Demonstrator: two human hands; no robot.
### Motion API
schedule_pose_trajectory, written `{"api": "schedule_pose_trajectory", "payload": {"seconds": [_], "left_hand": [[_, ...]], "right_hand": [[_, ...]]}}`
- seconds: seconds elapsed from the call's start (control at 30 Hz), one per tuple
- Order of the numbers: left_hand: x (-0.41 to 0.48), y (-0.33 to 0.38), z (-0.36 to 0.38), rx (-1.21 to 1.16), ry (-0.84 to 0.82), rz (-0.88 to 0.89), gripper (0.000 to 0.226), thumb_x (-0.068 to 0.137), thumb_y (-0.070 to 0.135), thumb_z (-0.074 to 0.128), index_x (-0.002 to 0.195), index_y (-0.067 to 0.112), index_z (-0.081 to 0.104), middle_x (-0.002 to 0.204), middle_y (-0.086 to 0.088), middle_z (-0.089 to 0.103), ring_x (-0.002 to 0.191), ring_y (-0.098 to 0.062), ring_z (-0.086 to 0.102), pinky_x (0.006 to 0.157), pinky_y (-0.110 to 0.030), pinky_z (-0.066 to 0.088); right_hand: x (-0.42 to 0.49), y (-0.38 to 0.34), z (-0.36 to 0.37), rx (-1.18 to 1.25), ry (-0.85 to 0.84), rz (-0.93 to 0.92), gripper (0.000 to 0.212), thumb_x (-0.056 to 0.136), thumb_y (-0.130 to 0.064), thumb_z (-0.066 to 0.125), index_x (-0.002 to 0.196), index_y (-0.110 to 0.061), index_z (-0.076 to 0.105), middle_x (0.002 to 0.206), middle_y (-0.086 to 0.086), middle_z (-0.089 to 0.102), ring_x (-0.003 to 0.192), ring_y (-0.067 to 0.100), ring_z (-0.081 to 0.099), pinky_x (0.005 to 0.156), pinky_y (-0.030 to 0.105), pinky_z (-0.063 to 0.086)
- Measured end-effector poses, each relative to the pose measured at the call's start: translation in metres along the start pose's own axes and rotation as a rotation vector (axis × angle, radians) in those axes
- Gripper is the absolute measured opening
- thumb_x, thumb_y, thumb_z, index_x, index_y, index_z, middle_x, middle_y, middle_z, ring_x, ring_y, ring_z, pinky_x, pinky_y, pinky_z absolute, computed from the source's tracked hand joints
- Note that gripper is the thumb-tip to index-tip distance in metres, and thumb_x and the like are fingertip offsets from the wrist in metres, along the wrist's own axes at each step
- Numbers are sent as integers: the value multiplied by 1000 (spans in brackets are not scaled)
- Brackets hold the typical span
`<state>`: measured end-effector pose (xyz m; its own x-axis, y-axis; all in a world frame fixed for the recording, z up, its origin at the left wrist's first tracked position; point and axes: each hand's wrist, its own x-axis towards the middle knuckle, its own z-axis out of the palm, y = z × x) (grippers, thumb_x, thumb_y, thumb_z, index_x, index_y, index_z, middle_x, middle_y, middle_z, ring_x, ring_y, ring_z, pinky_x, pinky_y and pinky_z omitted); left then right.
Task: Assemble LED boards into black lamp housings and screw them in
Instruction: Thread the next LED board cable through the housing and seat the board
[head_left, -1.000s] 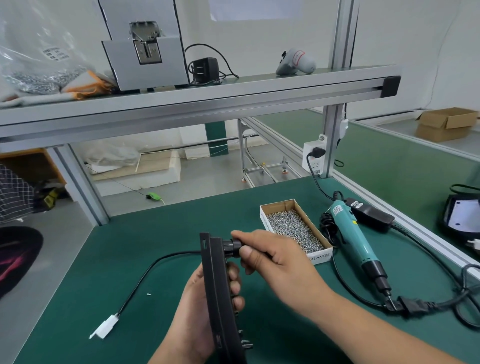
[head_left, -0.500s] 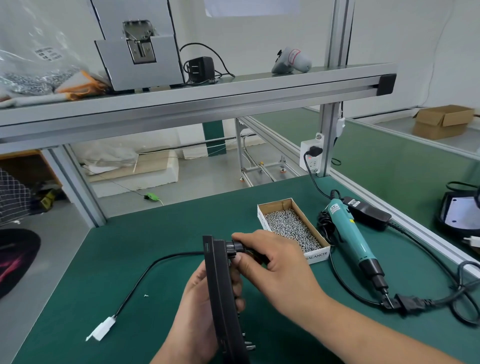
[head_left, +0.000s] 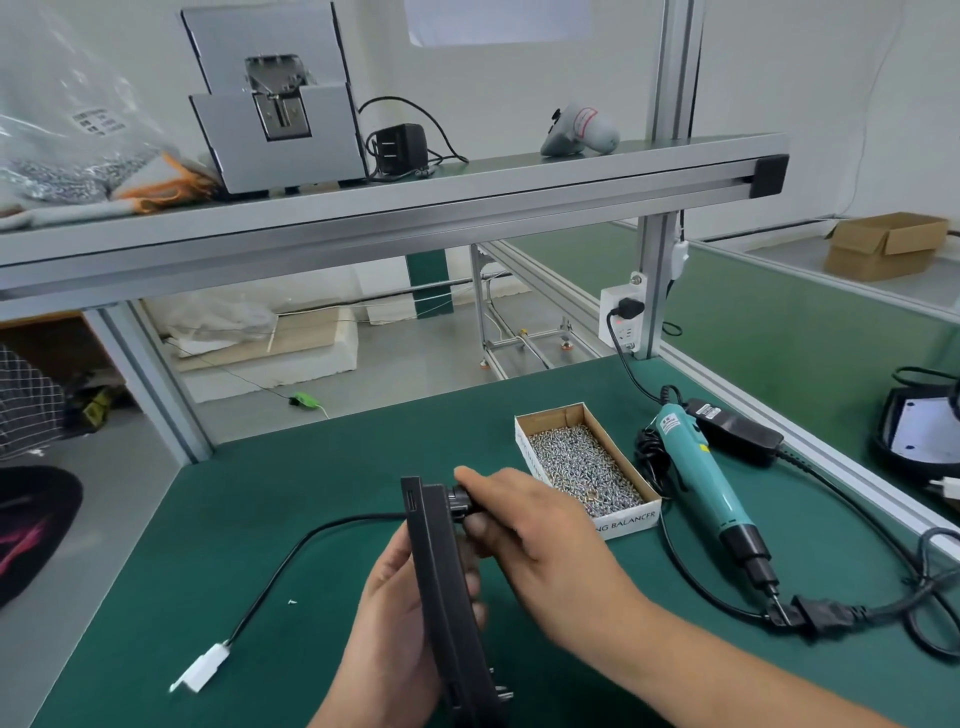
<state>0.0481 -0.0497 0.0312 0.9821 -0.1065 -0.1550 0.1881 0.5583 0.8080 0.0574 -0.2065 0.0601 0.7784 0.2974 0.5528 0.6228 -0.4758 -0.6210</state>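
Low in the centre of the frame the black lamp housing (head_left: 441, 577) is held on edge in the curled left grip (head_left: 400, 639), long axis running up-frame, and the black fitting (head_left: 460, 506) on its upper right face is pinched by the right grip (head_left: 524, 525) just beside it.

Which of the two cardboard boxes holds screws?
The small white box beside the teal screwdriver; the brown box on the far bench shows no contents.

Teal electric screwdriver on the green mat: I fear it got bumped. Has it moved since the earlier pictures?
No. The teal electric screwdriver lies just right of the cardboard box of silver screws, as before.
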Motion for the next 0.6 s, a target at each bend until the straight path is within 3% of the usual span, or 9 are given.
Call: {"api": "schedule_pose_trajectory", "payload": {"seconds": [0.07, 0.13, 0.23, 0.33, 0.37, 0.43, 0.5, 0.6], "left_hand": [[2, -3, -5, -15, -29, 69, 27, 85, 24, 67, 102, 8, 80, 76, -10, 69, 55, -18, 65, 45, -31, 53], [5, -5, -10, 18, -45, 105, 22, 92, 22, 70, 107, 13, 82, 96, -14, 78, 76, -25, 76, 59, -37, 62], [3, -4, -11, 62, -49, 108, 42, 84, 22, 81, 123, 8, 73, 126, -24, 73, 110, -39, 74, 85, -49, 63], [0, -1, -11, 146, -11, 118, 42, 84, 28, 80, 120, 8, 72, 127, -25, 73, 111, -39, 74, 83, -45, 63], [0, -1, -11, 175, 10, 125, 40, 84, 28, 81, 117, 7, 73, 125, -26, 73, 109, -38, 74, 83, -46, 63], [-1, -1, -11, 209, 27, 143, 37, 87, 26, 79, 116, 5, 71, 124, -27, 73, 109, -40, 73, 89, -51, 63], [-2, 0, -11, 233, 29, 141, 33, 88, 26, 78, 114, 7, 72, 122, -25, 74, 110, -42, 72, 95, -56, 61], [-2, -1, -10, 272, 58, 147, 27, 85, 26, 79, 108, 12, 74, 117, -22, 76, 104, -38, 75, 91, -54, 63]], "right_hand": [[6, 6, -9, 81, -10, 64, 27, 103, -23, 65, 128, -27, 72, 99, -11, 67, 99, 7, 63, 91, 31, 51], [10, 10, -14, 78, -6, 80, 19, 98, -26, 67, 113, -33, 77, 103, -12, 66, 109, 10, 57, 97, 30, 46], [17, 22, -23, 29, -103, 145, 10, 90, -7, 68, 88, -16, 73, 97, -2, 64, 103, 20, 58, 89, 44, 49], [20, 27, -32, 185, -280, 240, 27, 89, 11, 58, 99, -6, 76, 104, 8, 76, 105, 29, 71, 92, 50, 57], [19, 28, -35, 247, -318, 273, 30, 91, 12, 56, 102, -7, 77, 107, 5, 79, 105, 27, 73, 95, 45, 58], [19, 34, -39, 422, -341, 388, 29, 97, 10, 51, 101, -2, 77, 102, 4, 78, 92, 20, 70, 84, 34, 55], [19, 39, -40, 610, -301, 544, 30, 97, 0, 51, 91, -5, 80, 87, 5, 75, 75, 14, 65, 70, 28, 52], [18, 41, -42, 817, -192, 648, 32, 82, -51, 75, 83, -21, 82, 84, 5, 76, 69, 16, 71, 61, 29, 56]]}}
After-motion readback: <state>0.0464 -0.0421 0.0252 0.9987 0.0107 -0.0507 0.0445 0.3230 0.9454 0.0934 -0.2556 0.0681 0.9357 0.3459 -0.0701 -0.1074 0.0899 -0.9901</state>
